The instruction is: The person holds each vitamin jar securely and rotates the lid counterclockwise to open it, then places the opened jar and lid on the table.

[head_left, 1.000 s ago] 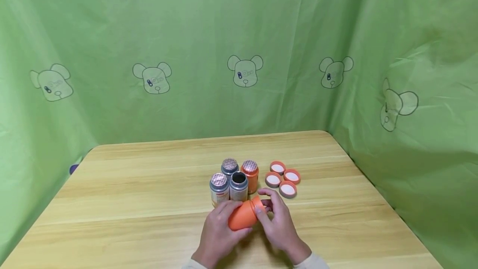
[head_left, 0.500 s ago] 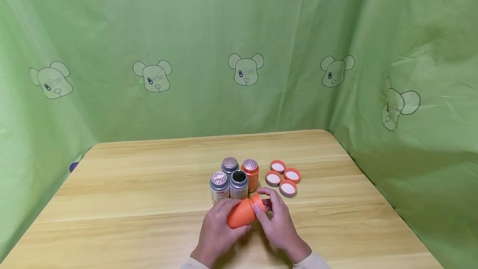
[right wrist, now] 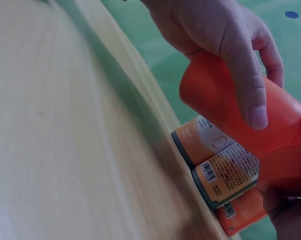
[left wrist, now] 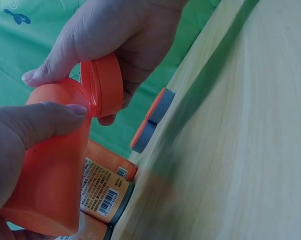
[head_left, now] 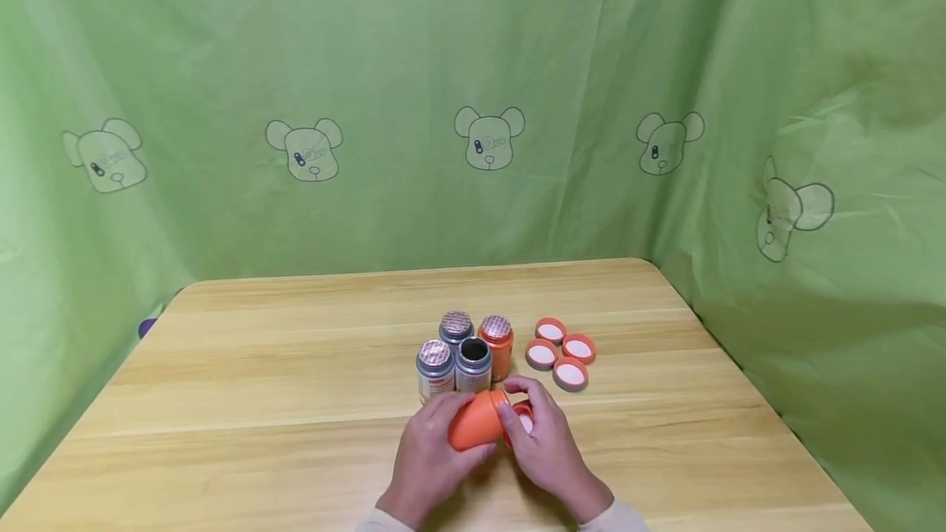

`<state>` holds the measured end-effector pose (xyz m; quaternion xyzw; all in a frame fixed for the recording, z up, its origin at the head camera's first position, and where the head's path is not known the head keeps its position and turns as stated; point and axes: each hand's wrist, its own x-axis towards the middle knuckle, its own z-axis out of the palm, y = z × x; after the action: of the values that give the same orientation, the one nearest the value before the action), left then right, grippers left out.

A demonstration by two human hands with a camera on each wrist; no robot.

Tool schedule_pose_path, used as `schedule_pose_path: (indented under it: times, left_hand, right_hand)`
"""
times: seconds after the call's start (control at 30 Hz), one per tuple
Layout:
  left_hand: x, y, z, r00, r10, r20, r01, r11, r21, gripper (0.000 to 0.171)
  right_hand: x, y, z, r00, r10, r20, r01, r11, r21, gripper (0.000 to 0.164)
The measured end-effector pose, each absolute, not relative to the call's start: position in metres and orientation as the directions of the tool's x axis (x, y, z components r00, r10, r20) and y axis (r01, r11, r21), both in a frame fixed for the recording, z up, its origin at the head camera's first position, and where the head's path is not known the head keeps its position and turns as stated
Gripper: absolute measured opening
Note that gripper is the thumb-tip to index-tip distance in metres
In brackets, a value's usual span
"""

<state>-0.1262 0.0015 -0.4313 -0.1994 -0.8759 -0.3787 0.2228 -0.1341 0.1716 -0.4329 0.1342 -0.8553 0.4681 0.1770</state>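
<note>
My left hand (head_left: 429,450) grips a plain orange bottle (head_left: 473,424) round its body, tilted with its neck toward the right. Beside that neck, my right hand (head_left: 550,450) holds an orange screw cap (left wrist: 110,85), whose white liner shows in the head view. The cap is off the bottle but close to its mouth, and the right thumb (left wrist: 50,70) lies against the bottle's neck end. In the right wrist view the left thumb (right wrist: 248,95) lies along the orange bottle. Whether the mouth is sealed is hidden.
Just beyond the hands stand a foil-sealed orange bottle (head_left: 496,351), two foil-sealed grey-necked bottles, front (head_left: 434,368) and back (head_left: 456,327), and a grey-necked bottle (head_left: 474,364) with a dark open mouth. Several caps (head_left: 571,373) lie liner-up to their right on the wooden table (head_left: 259,368).
The cap has come away from the orange bottle's neck and tipped down to the right in my right hand, exposing its liner. My left hand and the standing bottles have barely moved.
</note>
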Motion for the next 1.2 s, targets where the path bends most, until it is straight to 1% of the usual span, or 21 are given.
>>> schedule_pose_path:
  times: [0.17, 0.27, 0.4, 0.43, 0.57, 0.7, 0.9, 1.07, 1.2]
  left_hand:
    - [-0.125, 0.001, -0.431, -0.835, 0.177, 0.521, 0.502, 0.635, 0.587, 0.056]
    - [-0.124, 0.001, -0.432, -0.846, 0.170, 0.505, 0.486, 0.635, 0.600, 0.056]
    - [-0.123, 0.000, -0.432, -0.857, 0.166, 0.489, 0.474, 0.627, 0.618, 0.056]
    - [-0.123, 0.000, -0.432, -0.858, 0.166, 0.487, 0.473, 0.626, 0.620, 0.057]
    - [-0.123, 0.000, -0.432, -0.846, 0.168, 0.506, 0.489, 0.623, 0.611, 0.060]
    - [-0.125, -0.001, -0.430, -0.833, 0.180, 0.522, 0.508, 0.621, 0.597, 0.062]
    - [-0.130, -0.006, -0.426, -0.844, 0.189, 0.502, 0.504, 0.601, 0.621, 0.064]
    - [-0.138, -0.014, -0.419, -0.848, 0.182, 0.498, 0.502, 0.582, 0.640, 0.066]
    - [-0.143, -0.022, -0.413, -0.847, 0.181, 0.500, 0.503, 0.578, 0.643, 0.065]
  right_hand:
    - [-0.133, 0.172, -0.433, -0.889, -0.054, 0.454, -0.408, 0.543, -0.734, 0.027]
    - [-0.134, 0.173, -0.433, -0.902, -0.040, 0.430, -0.383, 0.534, -0.754, 0.027]
    - [-0.133, 0.175, -0.431, -0.916, -0.012, 0.402, -0.349, 0.518, -0.781, 0.012]
    - [-0.133, 0.176, -0.431, -0.916, -0.011, 0.400, -0.348, 0.517, -0.782, 0.010]
    - [-0.133, 0.178, -0.429, -0.910, -0.016, 0.414, -0.363, 0.508, -0.781, 0.023]
    - [-0.137, 0.181, -0.429, -0.901, -0.015, 0.433, -0.385, 0.488, -0.784, 0.026]
    - [-0.141, 0.187, -0.429, -0.881, 0.007, 0.474, -0.411, 0.487, -0.771, 0.041]
    - [-0.148, 0.193, -0.429, -0.895, 0.023, 0.446, -0.382, 0.479, -0.790, 0.050]
    - [-0.155, 0.202, -0.429, -0.914, 0.016, 0.405, -0.340, 0.512, -0.789, 0.052]
